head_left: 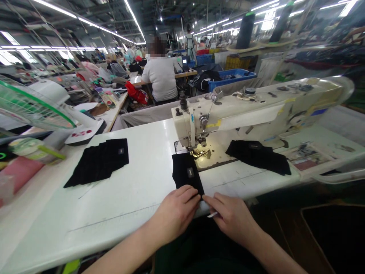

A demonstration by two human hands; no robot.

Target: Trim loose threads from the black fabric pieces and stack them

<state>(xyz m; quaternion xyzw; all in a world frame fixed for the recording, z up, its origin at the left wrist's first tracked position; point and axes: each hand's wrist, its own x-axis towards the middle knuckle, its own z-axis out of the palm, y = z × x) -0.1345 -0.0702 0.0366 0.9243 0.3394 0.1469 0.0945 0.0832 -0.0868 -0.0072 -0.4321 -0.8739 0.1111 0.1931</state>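
So both hands are down at the near edge of the white table (119,198), working one small black fabric piece (186,173) that has a little label on it. That piece lies flat right in front of the sewing machine (242,108), its far end just short of the presser foot (199,152). The left hand (175,213) rests palm down with its fingers loosely curled, fingertips pressing on the near end of the fabric. The right hand (232,217) sits just beside it, fingers close together, index tip touching the fabric's near corner, and a thin white tool (213,215) pokes out from under that hand; can't tell exactly how it's being gripped.

Off to the left there's a stack of black pieces (99,161) fanned out on the table, and another black pile (258,156) lies under the machine arm on the right. A green fan (31,106) stands at far left. Further back a person in a grey top (162,78) sits facing away.
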